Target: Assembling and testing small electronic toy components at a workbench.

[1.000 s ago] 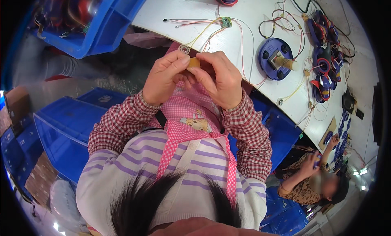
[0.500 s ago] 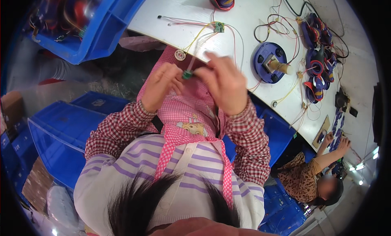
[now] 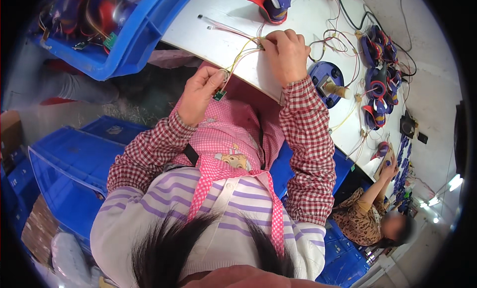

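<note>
My left hand [image 3: 199, 93] is closed in a pinch at the table's near edge. It grips wires close to a small green circuit board [image 3: 219, 95], which hangs just under the fingertips. A small round disc, mostly behind the thumb, is at the same fingers. Over the white table, my right hand [image 3: 287, 55] has thumb and forefinger closed on a second circuit board [image 3: 261, 45], largely covered by the fingers. Yellow and red wires [image 3: 242, 53] run between the two hands. Thin leads with dark tips [image 3: 218, 24] spread left from the second board.
A blue crate [image 3: 149, 27] of parts stands at the upper left. On the white table [image 3: 198, 44] are a red and purple toy part [image 3: 272, 7], a round purple base [image 3: 325, 77] and several purple toy parts [image 3: 377, 84] with wires. A co-worker [image 3: 367, 213] sits at the right.
My right hand has moved up and away onto the board on the table. My left hand now pinches the small board's wires and the round disc, lifted from the table edge.
</note>
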Demonstrator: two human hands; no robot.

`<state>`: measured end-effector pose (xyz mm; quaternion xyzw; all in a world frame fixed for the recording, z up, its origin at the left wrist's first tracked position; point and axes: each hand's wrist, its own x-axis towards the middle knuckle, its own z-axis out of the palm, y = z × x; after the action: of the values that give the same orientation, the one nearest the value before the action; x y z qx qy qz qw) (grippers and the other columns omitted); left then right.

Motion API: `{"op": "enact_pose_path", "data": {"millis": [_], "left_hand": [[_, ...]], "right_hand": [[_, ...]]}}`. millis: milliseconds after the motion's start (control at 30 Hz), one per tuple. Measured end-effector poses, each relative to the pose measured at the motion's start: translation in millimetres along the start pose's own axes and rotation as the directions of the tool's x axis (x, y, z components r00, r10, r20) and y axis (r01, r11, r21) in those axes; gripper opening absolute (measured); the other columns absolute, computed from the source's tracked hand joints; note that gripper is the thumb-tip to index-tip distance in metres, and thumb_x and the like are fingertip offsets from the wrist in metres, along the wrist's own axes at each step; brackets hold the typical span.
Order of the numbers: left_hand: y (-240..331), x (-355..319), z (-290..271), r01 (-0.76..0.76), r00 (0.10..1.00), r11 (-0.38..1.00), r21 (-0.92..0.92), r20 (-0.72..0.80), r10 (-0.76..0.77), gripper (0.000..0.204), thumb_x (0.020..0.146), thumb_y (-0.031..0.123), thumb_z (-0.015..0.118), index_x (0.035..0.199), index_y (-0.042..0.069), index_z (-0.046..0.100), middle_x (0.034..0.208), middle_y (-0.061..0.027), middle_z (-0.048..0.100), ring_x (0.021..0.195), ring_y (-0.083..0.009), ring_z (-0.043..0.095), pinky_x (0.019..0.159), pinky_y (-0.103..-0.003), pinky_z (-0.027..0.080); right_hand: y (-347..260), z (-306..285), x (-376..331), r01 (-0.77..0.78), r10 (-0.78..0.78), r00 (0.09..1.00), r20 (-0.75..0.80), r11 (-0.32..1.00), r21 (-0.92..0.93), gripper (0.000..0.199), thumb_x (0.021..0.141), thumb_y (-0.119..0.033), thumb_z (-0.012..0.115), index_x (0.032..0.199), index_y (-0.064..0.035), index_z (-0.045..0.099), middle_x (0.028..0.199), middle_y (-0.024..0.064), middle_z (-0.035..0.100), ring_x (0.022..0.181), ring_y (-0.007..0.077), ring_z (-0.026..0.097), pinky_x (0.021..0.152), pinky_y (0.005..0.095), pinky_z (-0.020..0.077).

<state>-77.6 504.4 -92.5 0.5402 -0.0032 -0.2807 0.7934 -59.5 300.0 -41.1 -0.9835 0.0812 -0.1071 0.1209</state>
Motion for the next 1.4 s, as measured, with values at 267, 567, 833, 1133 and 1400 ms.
{"op": "enact_pose_path", "data": {"millis": [267,567,833,1133,1400], "left_hand": [[6.8,-2.0,-0.8,-0.026,1.000,0.999,-0.034,0.015,0.027,0.015,0.093,0.014,0.055,0.100,0.001,0.059,0.087,-0.0027,0.058,0.076,-0.0078,0.050,0.072,-0.019,0.041],[16.2,-3.0,8.9,-0.072,0.996,0.996,0.050,-0.055,0.075,0.014,0.091,0.014,0.057,0.094,0.000,0.060,0.080,-0.0029,0.057,0.072,-0.0079,0.050,0.070,-0.019,0.042],[14.8,-1.6,9.3,-0.056,0.994,0.998,0.024,-0.088,0.058,0.014,0.091,0.014,0.057,0.093,0.000,0.061,0.079,-0.0031,0.057,0.072,-0.0087,0.051,0.070,-0.020,0.043],[5.4,-0.8,0.3,-0.042,0.999,0.999,-0.006,-0.033,0.041,0.015,0.093,0.017,0.056,0.096,0.003,0.059,0.082,-0.0037,0.057,0.074,-0.0090,0.051,0.070,-0.021,0.042],[15.8,-1.8,9.3,0.086,0.996,0.983,-0.162,0.017,-0.084,0.014,0.093,0.017,0.054,0.095,0.003,0.056,0.081,-0.0054,0.056,0.069,-0.0109,0.052,0.064,-0.022,0.044]], "right_hand": [[3.0,-18.6,15.8,-0.175,0.114,0.960,0.257,0.958,0.228,0.019,0.081,-0.018,0.064,0.089,-0.0009,0.064,0.080,0.0063,0.061,0.073,0.0174,0.053,0.067,0.0283,0.0435],[18.5,-14.9,18.7,-0.318,0.131,0.923,0.363,0.791,0.523,0.016,0.079,-0.011,0.065,0.087,0.0021,0.062,0.071,0.0026,0.058,0.060,0.0088,0.048,0.056,0.0195,0.0403],[16.3,-15.2,18.5,-0.362,0.146,0.910,0.387,0.735,0.574,0.016,0.078,-0.011,0.067,0.087,0.0010,0.062,0.073,0.0029,0.059,0.062,0.0091,0.050,0.058,0.0190,0.0413],[15.8,-11.1,17.8,-0.358,0.141,0.912,0.386,0.733,0.578,0.015,0.079,-0.012,0.066,0.088,-0.0003,0.063,0.072,0.0024,0.059,0.065,0.0089,0.051,0.060,0.0194,0.0417],[7.9,-17.9,7.7,-0.131,0.081,0.989,0.122,0.862,0.490,0.017,0.079,-0.010,0.065,0.094,-0.0018,0.062,0.078,0.0047,0.058,0.065,0.0122,0.052,0.060,0.0219,0.0430]]}}
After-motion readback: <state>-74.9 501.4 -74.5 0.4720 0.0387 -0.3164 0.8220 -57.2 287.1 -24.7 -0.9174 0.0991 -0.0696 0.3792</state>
